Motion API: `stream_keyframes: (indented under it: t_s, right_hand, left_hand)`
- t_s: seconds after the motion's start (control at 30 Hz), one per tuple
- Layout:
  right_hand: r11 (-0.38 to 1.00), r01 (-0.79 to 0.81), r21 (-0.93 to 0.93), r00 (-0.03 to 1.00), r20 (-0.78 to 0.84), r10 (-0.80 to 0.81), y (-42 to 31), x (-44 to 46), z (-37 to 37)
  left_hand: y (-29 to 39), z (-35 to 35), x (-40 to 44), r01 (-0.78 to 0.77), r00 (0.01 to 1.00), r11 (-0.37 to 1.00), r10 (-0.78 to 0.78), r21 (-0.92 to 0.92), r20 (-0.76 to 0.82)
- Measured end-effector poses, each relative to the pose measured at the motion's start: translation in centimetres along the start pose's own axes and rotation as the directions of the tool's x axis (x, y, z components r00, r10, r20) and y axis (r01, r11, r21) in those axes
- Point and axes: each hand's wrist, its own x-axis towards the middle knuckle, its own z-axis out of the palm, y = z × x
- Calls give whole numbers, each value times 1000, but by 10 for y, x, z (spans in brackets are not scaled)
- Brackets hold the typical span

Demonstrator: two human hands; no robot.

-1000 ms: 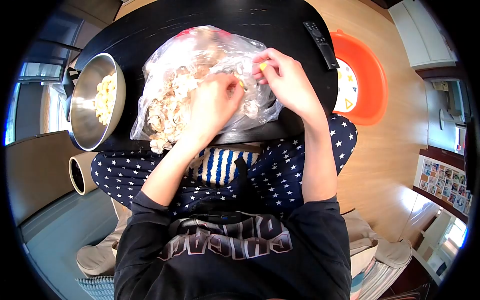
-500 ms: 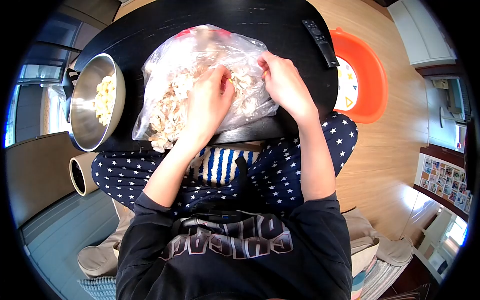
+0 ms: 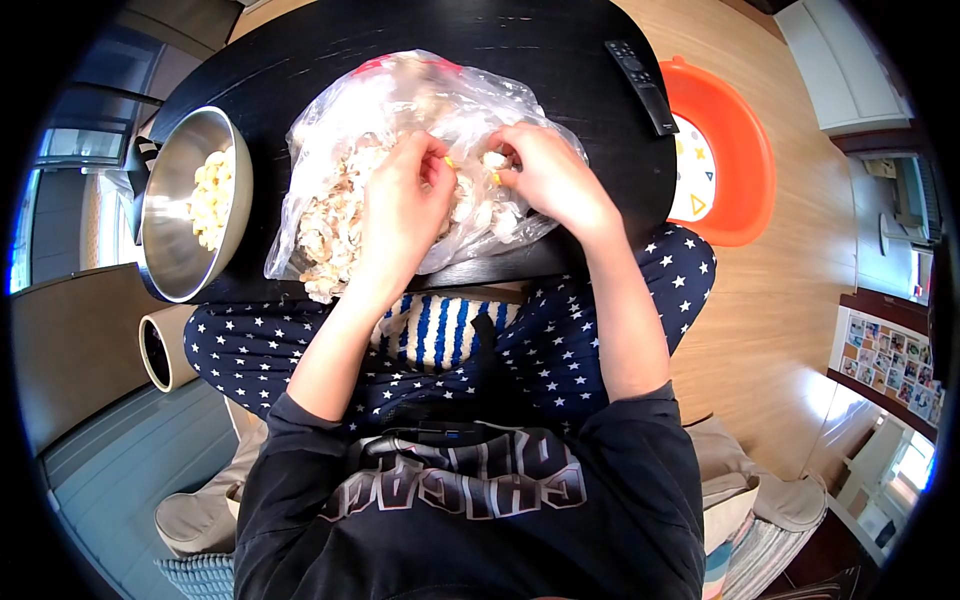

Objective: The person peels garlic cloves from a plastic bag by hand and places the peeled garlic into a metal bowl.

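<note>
A clear plastic bag (image 3: 450,95) full of pale, papery pieces (image 3: 335,220) lies on the black table in front of me. My left hand (image 3: 410,200) is over the middle of the bag, thumb and fingertips pinched together; what they hold, if anything, is too small to name. Just right of it, my right hand (image 3: 545,175) is at the bag's right part, its thumb and fingers closed around a whitish piece (image 3: 494,160). The hands are a short gap apart. To the left stands a metal bowl (image 3: 165,215) with pale yellow pieces (image 3: 211,200) in it.
A black remote control (image 3: 640,85) lies near the right edge of the black table (image 3: 520,35). Beyond that edge is an orange tub (image 3: 745,170) with a patterned white bottom. My legs in star-patterned trousers are under the near edge, with a striped cushion (image 3: 440,330) between them.
My right hand has moved left and down, closer to my left hand, and a whitish piece now shows at its fingertips. My left hand has shifted slightly left. The bag's right side has changed shape.
</note>
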Motion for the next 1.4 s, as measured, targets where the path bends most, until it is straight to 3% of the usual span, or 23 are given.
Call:
stream_keyframes:
  t_s: [0.07,0.17,0.23,0.33,0.4,0.47,0.5,0.6,0.67,0.73,0.77,0.83,0.93,1.07,1.13,1.17,1.27,1.3,1.37,1.4]
  right_hand:
    - [998,-19,-56,1000,-11,19,-5,-1,2]
    - [971,93,-219,988,-99,-117,-6,-4,0]
    - [987,-53,-154,995,-94,39,-22,-8,-18]
    - [985,-90,149,993,-59,99,-47,-16,-41]
    - [958,5,287,996,-85,20,-43,-16,-42]
    - [930,15,366,994,-104,25,-37,-13,-40]
    - [924,-2,383,993,-105,45,-36,-11,-39]
    - [868,85,489,986,-168,-2,-49,-10,-37]
    - [837,130,532,984,-173,-43,-57,-10,-31]
    - [817,200,540,976,-181,-119,-65,-10,-21]
    - [839,220,498,972,-188,-143,-68,-10,-14]
    - [892,265,367,958,-207,-199,-79,-12,-4]
    - [893,349,284,929,-228,-291,-88,-13,10]
    - [930,266,253,960,-156,-232,-84,-10,25]
    - [919,193,343,978,-146,-151,-85,-11,40]
    - [936,220,275,968,-181,-174,-96,-15,42]
    - [959,156,237,957,-276,-88,-98,-18,60]
    - [959,156,238,959,-271,-89,-99,-17,65]
    - [968,186,168,922,-369,-114,-98,-18,72]
    - [973,168,159,923,-373,-98,-96,-17,76]
  left_hand:
    - [0,-3,0,28,1000,999,-28,26,-3]
    - [-1,-3,-2,-34,999,999,34,39,-13]
    - [-3,1,-5,-34,999,997,35,76,-15]
    - [-1,9,-9,-2,998,998,-2,64,63]
    - [-5,23,-7,-215,963,969,231,-118,142]
    - [0,27,-9,-240,916,952,288,-191,281]
    - [1,31,-12,-372,905,916,394,-151,161]
    - [-2,12,-14,-344,938,937,346,-54,30]
    - [3,-14,-14,-137,991,945,130,-296,-40]
    - [0,-31,-12,213,970,758,-87,-616,228]
    - [-3,-36,-12,215,971,760,-97,-613,220]
    - [-11,-44,-12,476,868,417,-83,-774,490]
    - [-28,-44,-18,502,854,423,-101,-755,511]
    - [-40,-55,-14,401,838,649,25,-647,545]
    - [-36,-53,-15,380,864,603,40,-702,503]
    - [-36,-53,-15,384,862,649,4,-657,508]
    - [-37,-34,-23,216,970,685,-66,-696,235]
    - [-36,-37,-25,218,970,684,-72,-696,233]
    - [-32,-43,-27,204,964,869,-97,-450,249]
    - [-35,-43,-27,208,960,864,-90,-459,266]
